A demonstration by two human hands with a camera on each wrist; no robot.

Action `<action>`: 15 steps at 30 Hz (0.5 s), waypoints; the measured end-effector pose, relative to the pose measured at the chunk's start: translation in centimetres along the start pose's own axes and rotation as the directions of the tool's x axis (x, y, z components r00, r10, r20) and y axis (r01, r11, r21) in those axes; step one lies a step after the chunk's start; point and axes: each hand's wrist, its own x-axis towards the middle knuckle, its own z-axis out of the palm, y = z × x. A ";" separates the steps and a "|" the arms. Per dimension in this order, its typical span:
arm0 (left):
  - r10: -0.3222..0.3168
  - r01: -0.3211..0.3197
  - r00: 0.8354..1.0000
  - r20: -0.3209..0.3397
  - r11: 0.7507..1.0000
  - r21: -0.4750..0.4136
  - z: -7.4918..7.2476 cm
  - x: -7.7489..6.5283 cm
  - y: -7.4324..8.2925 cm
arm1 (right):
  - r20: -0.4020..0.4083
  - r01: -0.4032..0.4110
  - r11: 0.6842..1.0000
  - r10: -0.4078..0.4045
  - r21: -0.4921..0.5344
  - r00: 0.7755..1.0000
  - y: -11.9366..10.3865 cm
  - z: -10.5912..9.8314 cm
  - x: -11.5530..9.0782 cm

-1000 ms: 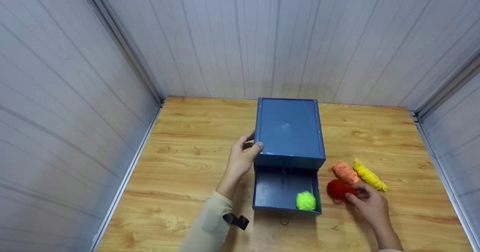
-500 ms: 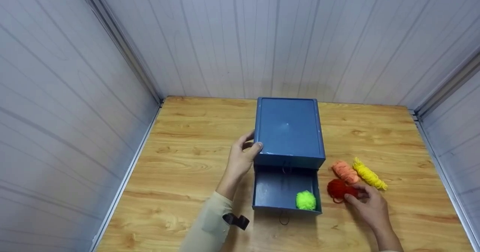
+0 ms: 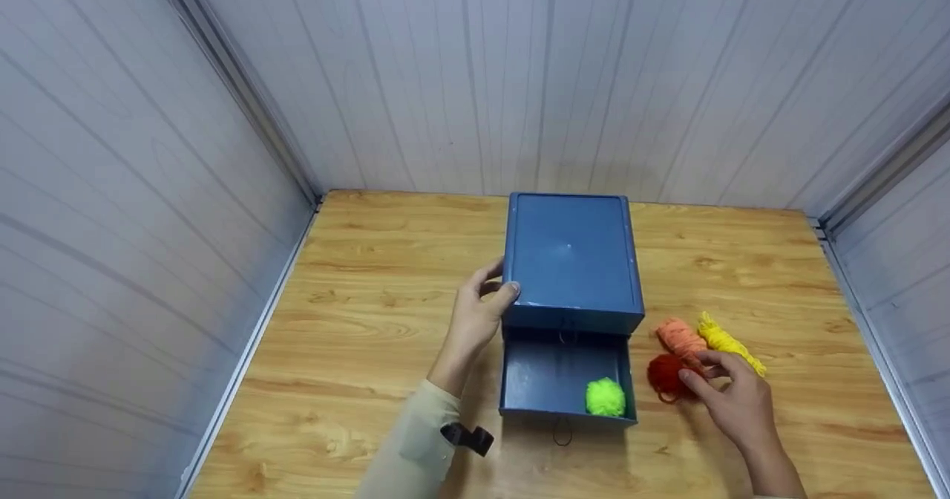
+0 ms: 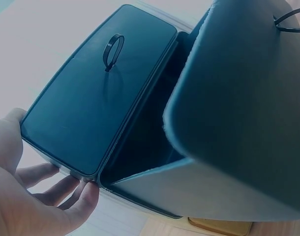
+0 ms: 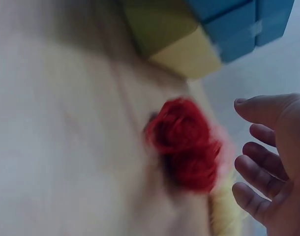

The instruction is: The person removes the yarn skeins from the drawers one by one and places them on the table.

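My left hand (image 3: pixel 477 310) grips the near left corner of a blue drawer cabinet (image 3: pixel 571 250), thumb on the top edge and fingers along the side. In the left wrist view, that hand (image 4: pixel 39 187) sits beside the upper drawer front with its black loop pull (image 4: pixel 113 51). The lower drawer (image 3: pixel 545 373) stands pulled out, with a neon green ball of yarn (image 3: pixel 605 397) in its right corner. On the table to the right lies a red yarn bundle (image 3: pixel 666 375). My right hand (image 3: pixel 735 399) hovers at it; in the right wrist view the fingers (image 5: pixel 260 172) stand apart from the bundle.
A peach yarn skein (image 3: pixel 679 336) and a yellow yarn skein (image 3: pixel 724 339) lie behind the red bundle. White panel walls (image 3: pixel 445 76) enclose the wooden table (image 3: pixel 371 298) at the back and both sides. A second loop pull (image 3: pixel 562 434) hangs from the lower drawer's front.
My right hand has shifted slightly up over the red yarn bundle, fingertips and thumb now higher. My left hand, the cabinet and the green yarn ball have stayed put.
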 end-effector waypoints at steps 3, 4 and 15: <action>0.002 -0.002 1.000 0.001 1.000 -0.001 0.0 0.0 0.0 | -0.013 0.061 0.998 -0.061 -0.007 0.998 -1.8 -0.4 -0.2; 0.006 -0.006 1.000 0.001 1.000 0.003 0.0 0.0 0.0 | -0.014 0.082 0.997 -0.082 -0.004 0.997 -2.5 -0.5 -0.4; 0.003 -0.003 1.000 -0.005 1.000 -0.002 0.0 0.1 0.0 | 0.017 0.277 0.955 -0.281 0.109 0.960 -7.9 -0.5 -1.9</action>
